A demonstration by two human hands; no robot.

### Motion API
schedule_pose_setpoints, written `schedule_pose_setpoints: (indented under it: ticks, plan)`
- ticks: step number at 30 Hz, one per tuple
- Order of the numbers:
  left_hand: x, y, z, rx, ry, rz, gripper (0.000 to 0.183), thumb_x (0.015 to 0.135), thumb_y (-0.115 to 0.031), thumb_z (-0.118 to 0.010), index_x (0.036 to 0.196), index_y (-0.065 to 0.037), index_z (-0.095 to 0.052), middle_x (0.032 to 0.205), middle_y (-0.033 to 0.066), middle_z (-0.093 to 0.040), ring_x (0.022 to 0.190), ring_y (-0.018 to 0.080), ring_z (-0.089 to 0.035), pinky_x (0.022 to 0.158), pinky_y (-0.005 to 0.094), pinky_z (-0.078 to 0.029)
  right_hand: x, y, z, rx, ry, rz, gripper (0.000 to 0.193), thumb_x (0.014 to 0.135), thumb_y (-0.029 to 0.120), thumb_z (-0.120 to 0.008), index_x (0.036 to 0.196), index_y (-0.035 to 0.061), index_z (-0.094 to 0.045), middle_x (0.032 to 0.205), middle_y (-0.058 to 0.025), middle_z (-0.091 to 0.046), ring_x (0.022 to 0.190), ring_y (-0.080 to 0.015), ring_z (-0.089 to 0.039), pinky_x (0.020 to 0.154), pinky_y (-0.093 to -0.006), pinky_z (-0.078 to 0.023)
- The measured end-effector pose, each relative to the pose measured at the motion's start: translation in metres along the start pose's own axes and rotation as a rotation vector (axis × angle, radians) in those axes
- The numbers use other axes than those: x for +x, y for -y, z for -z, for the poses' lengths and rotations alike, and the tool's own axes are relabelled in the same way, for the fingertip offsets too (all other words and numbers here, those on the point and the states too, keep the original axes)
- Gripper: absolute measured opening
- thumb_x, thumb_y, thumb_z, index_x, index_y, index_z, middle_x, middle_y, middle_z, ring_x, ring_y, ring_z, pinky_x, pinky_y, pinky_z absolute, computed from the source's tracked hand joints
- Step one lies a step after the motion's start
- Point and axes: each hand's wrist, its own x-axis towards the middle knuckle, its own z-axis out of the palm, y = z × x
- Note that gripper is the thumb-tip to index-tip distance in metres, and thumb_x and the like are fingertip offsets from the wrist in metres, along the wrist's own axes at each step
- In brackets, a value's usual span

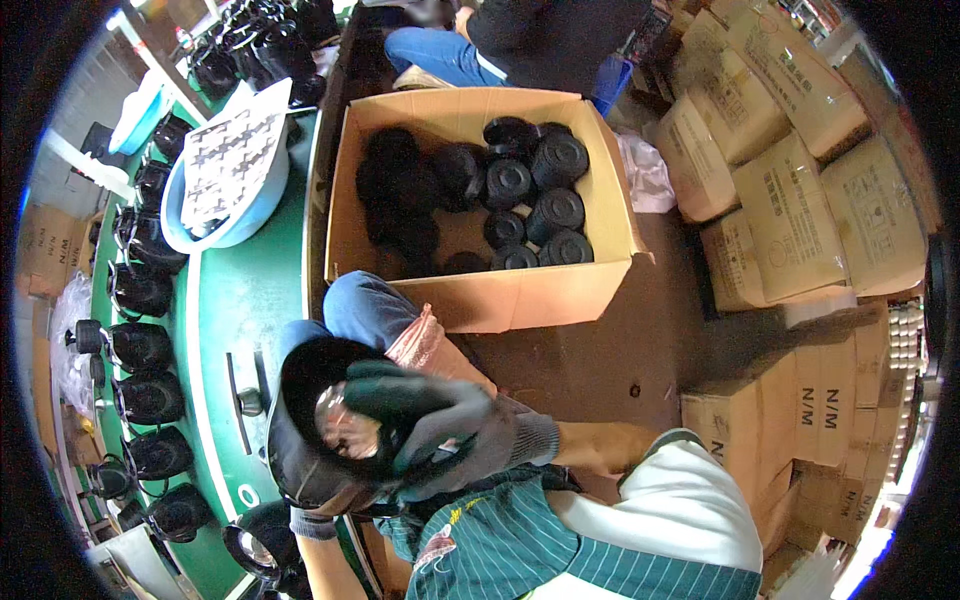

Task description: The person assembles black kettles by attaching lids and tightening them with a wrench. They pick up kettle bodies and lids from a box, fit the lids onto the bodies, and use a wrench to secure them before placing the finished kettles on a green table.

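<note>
Stacked cartons (pixel 795 215), brown, upper right: dark printed characters in lines, with small outlined symbols; fine print too small to read.

Lower-right carton (pixel 818 375), brown: two like groups of bold black capitals, side by side, legible, set sideways.

Adjoining carton (pixel 735 415), to its left: bold black capital lettering, partly in view.

Carton below, far right (pixel 848 510): black capitals, set aslant.

Left-edge carton (pixel 55 265), beyond the bench (pixel 235 310): two groups of black capitals, set sideways.

Apron (pixel 500 535), dark green, striped: small yellow marks, possibly lettering, unreadable.
</note>
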Motion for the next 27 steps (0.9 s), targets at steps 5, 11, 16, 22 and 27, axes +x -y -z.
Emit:
schedule_pose_setpoints:
  ticks: [5,11,16,22,27]
  plan:
    - [0.007,0.034,0.05,0.909,-0.105,-0.16,0.047,0.098,-0.019,-0.061,0.141,-0.006,-0.046,0.127,0.0099,-0.061,0.115,0.0236,-0.061,0.101,0.0394,-0.052,0.017,-0.019,-0.003,-0.071,0.119,0.116,0.041,0.077,0.032,-0.084,0.111,0.0169,-0.068,0.152,-0.017,-0.049,0.144,-0.047,-0.039,0.113,-0.0599,-0.035]
    - [0.005,0.031,0.061,0.439,-0.327,0.01,0.05,0.098,-0.025,-0.058,0.142,-0.006,-0.046,0.13,0.0111,-0.059,0.117,0.0253,-0.061,0.102,0.0412,-0.051,0.033,-0.103,0.13,0.069,-0.242,-0.367,0.049,0.094,0.033,-0.071,0.132,0.0038,-0.062,0.129,-0.01,-0.066,0.116,-0.0181,-0.06,0.1,-0.0391,-0.047]
    - [0.011,0.032,0.079,0.271,-0.393,0.08,0.053,0.098,-0.03,-0.055,0.143,-0.005,-0.046,0.132,0.0122,-0.058,0.119,0.0266,-0.06,0.103,0.0426,-0.05,-0.033,-0.245,0.304,-1.146,0.294,-1.528,0.117,0.075,0.071,-0.072,0.156,-0.001,-0.028,0.146,-0.0305,-0.05,0.135,-0.0411,-0.051,0.111,-0.0469,-0.042]
    - [-0.011,0.035,0.081,0.046,-0.501,0.138,0.057,0.097,-0.036,-0.051,0.145,-0.005,-0.045,0.135,0.0134,-0.057,0.121,0.0283,-0.059,0.105,0.0444,-0.049,-0.098,-0.32,0.308,-1.514,0.937,-1.603,0.138,0.072,0.08,-0.069,0.163,0.0048,0.002,0.156,-0.029,-0.033,0.138,-0.0477,-0.038,0.112,-0.0595,-0.031]
    - [-0.01,0.039,0.083,-0.251,-0.492,0.146,0.061,0.097,-0.041,-0.048,0.146,-0.004,-0.045,0.138,0.0145,-0.055,0.122,0.0296,-0.058,0.105,0.0459,-0.048,-0.079,-0.334,0.296,-1.493,0.823,-1.672,0.143,0.068,0.074,-0.077,0.163,0.0074,0.006,0.159,-0.0292,-0.027,0.139,-0.0493,-0.04,0.112,-0.0614,-0.036]
